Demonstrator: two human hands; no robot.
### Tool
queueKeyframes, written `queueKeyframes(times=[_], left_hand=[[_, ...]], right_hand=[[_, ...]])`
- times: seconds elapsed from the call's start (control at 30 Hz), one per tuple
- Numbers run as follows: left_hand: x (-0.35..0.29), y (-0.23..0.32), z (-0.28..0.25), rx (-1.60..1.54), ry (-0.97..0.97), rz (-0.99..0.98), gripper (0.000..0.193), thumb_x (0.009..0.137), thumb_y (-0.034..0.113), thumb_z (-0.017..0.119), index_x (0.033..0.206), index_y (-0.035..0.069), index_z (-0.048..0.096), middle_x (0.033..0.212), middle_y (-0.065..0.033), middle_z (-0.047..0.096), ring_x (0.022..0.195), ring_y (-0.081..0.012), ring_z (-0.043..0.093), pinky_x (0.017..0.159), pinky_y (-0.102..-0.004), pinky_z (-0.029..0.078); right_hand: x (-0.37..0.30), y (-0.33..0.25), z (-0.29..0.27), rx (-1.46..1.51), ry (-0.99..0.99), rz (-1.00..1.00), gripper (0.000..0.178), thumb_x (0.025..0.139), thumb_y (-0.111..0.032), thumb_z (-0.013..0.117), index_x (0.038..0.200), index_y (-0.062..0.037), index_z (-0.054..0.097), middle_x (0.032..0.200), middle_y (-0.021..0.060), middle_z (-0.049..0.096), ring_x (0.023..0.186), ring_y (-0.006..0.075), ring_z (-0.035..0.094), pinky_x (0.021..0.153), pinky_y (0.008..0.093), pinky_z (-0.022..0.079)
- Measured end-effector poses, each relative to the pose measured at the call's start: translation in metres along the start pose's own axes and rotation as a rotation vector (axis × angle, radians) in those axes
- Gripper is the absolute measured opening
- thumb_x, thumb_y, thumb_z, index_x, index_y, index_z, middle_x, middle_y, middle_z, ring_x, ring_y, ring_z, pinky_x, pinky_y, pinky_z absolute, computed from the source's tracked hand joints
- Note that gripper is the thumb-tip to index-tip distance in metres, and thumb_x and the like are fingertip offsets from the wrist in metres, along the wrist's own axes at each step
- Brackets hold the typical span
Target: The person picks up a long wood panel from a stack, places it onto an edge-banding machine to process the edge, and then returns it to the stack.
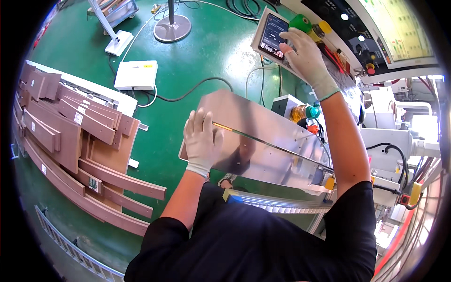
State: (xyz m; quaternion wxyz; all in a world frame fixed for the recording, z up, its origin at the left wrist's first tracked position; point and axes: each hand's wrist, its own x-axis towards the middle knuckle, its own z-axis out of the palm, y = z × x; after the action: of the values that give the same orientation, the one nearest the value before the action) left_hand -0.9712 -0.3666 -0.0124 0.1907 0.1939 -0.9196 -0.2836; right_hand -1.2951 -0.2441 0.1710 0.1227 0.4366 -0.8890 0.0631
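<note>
My left hand (202, 141), in a pale glove, lies flat with fingers stretched on the left end of a shiny metal plate table (263, 120). Beside its fingertips begins a long thin line (263, 140) across the plate, amber at this end; whether it is a groove or a strip I cannot tell. My right hand (304, 55), gloved too, is at the edge of a phone (274, 35) with a lit screen. Its thumb and fingers are apart over that edge, holding nothing; whether they touch the glass is unclear.
Stacked brown boards (56, 123) stand at the left. A white box (136, 75) with cables sits on the green floor. Green and yellow tape rolls (300, 23) lie by a machine control panel (350, 23). A roller conveyor (282, 201) runs close to my body.
</note>
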Motion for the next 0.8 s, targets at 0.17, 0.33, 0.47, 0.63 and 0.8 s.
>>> queueKeyframes(times=[0.17,0.33,0.47,0.63,0.8], left_hand=[[0.004,0.001,-0.006,-0.027,-0.001,-0.008,0.056,0.092,0.03,0.069,0.14,0.005,0.053,0.151,-0.0213,0.049,0.141,-0.0485,0.042,0.114,-0.0587,0.034],[0.006,0.001,-0.008,-0.018,-0.014,0.0,0.054,0.091,0.029,0.069,0.138,0.006,0.055,0.149,-0.0199,0.049,0.141,-0.048,0.042,0.113,-0.0597,0.034],[0.006,-0.001,-0.007,-0.029,-0.015,0.017,0.053,0.091,0.029,0.069,0.137,0.006,0.056,0.149,-0.0198,0.049,0.141,-0.0485,0.041,0.114,-0.0597,0.034],[0.006,-0.001,-0.009,-0.044,-0.042,0.022,0.052,0.091,0.027,0.069,0.136,0.006,0.056,0.148,-0.0206,0.05,0.141,-0.0496,0.041,0.114,-0.0601,0.034],[0.006,-0.002,-0.008,-0.051,-0.028,0.023,0.05,0.091,0.027,0.068,0.135,0.006,0.057,0.148,-0.0206,0.051,0.14,-0.0499,0.042,0.114,-0.0605,0.034]], right_hand=[[0.013,0.0,0.028,-0.054,0.027,-0.046,0.039,0.095,-0.036,0.065,0.128,-0.0152,0.07,0.143,0.0143,0.06,0.138,0.0356,0.051,0.116,0.0495,0.04],[0.021,-0.005,0.036,-0.037,-0.019,0.015,0.038,0.095,-0.035,0.064,0.128,-0.0159,0.069,0.148,0.014,0.057,0.141,0.0355,0.048,0.118,0.0495,0.038],[0.029,-0.001,0.043,0.002,-0.016,-0.022,0.038,0.095,-0.034,0.064,0.128,-0.0161,0.069,0.149,0.0141,0.056,0.143,0.0347,0.047,0.119,0.0494,0.037],[0.042,-0.006,0.047,0.027,0.014,-0.059,0.037,0.093,-0.03,0.065,0.126,-0.0151,0.07,0.149,0.0147,0.057,0.141,0.0336,0.049,0.119,0.0479,0.038],[0.046,0.007,0.027,0.105,0.156,-0.075,0.032,0.089,-0.022,0.065,0.119,-0.0137,0.072,0.143,0.0164,0.06,0.135,0.0342,0.054,0.115,0.0455,0.042]])
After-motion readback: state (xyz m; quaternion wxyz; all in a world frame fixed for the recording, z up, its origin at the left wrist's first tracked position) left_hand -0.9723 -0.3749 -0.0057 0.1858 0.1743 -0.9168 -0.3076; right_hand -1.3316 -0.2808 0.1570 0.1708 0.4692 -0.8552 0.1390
